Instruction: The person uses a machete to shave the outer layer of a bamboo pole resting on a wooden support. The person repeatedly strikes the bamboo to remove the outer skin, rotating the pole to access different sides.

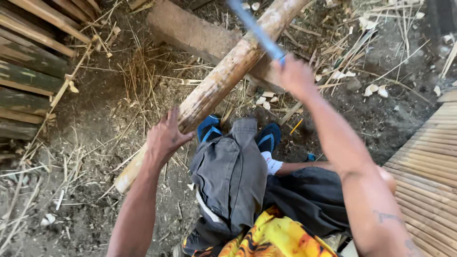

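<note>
A thick pale bamboo pole runs diagonally from the lower left to the top middle, its far part resting on a block of wood. My left hand grips the pole near its lower end. My right hand is raised over the pole and closed on the handle of a long blade, blurred and bluish, which points up and left across the pole. My knee in grey trousers and feet in blue sandals sit just under the pole.
Split bamboo slats lie stacked at the upper left. A mat of bamboo strips lies at the right. Dirt ground carries dry stalks, chips and wood shavings around the block.
</note>
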